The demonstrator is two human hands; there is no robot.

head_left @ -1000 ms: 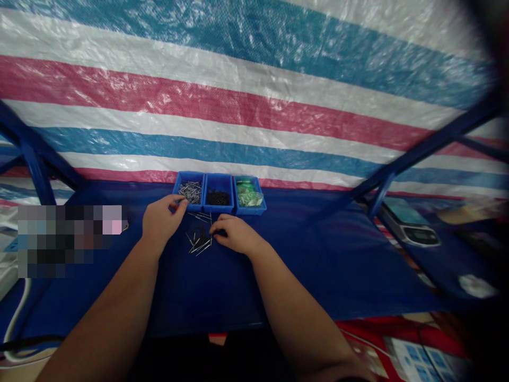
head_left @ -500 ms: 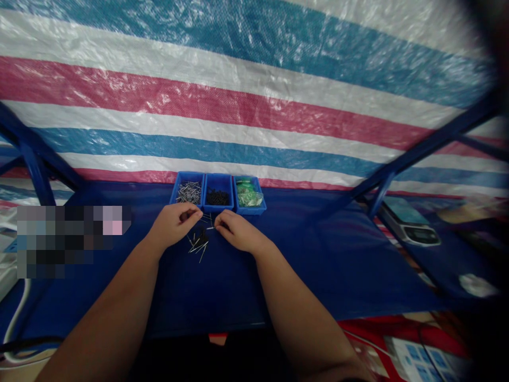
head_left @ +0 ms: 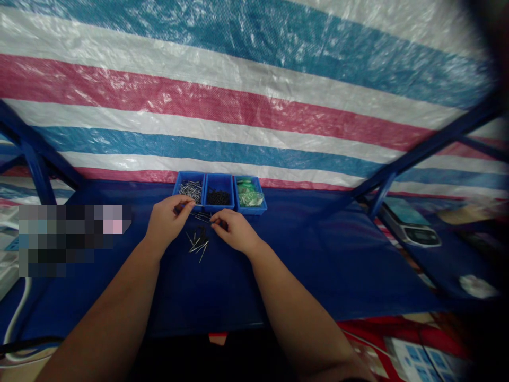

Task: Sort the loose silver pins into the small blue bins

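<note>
My left hand [head_left: 167, 220] pinches a thin silver nail-like pin [head_left: 199, 206] between thumb and forefinger, just in front of the left blue bin [head_left: 175, 187]. Thumb and fingers of my right hand [head_left: 235, 228] are drawn together by several thin pins [head_left: 202, 216] lying on the table; whatever they grip is too small to make out. That left bin holds many silver pins [head_left: 191, 190]. Small black pieces [head_left: 218, 197] fill part of the middle bin [head_left: 231, 183]. Nearer me lies a loose pile of black pieces and pins [head_left: 198, 243].
A third blue bin [head_left: 260, 210] contains green and clear plastic packets [head_left: 249, 193]. The blue table [head_left: 318, 254] backs onto a striped plastic sheet [head_left: 246, 106]. Blue frame bars [head_left: 413, 151] rise at both sides. A digital scale [head_left: 417, 233] stands at right, a white cable [head_left: 19, 318] at left.
My left hand has lifted slightly up and left, and a pin now shows at its fingertips. My right hand has shifted a little left, toward the loose pins.
</note>
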